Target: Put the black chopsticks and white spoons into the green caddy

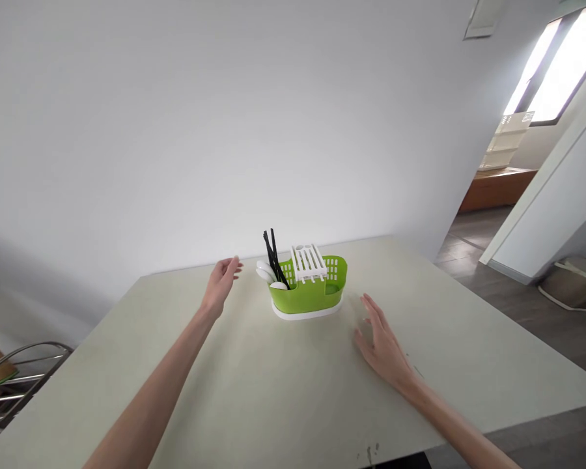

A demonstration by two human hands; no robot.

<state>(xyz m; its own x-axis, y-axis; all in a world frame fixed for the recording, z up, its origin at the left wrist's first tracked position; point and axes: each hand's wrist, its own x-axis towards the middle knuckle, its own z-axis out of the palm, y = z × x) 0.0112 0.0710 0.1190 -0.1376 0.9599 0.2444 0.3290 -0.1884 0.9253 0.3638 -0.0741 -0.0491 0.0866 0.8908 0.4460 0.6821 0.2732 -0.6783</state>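
A green cutlery basket [306,301] with a white base stands upright on the pale table, near the wall. Several black chopsticks [275,254] lean in its left end beside white spoons [266,271]. Across its middle sits a white slatted rack [309,262] with small hooks along the front. My left hand [221,281] is to the left of the basket, apart from it, holding nothing, its fingers extended. On the other side, my right hand [379,339] hovers to the right of the basket, fingers spread, touching nothing.
The table [273,391] meets a white wall [200,130] at its back edge. At the lower left is a metal-framed chair or rack [24,378]. To the right, beyond the wall, are a doorway, a window [551,65] and a brown bag-like item [573,285] on the floor.
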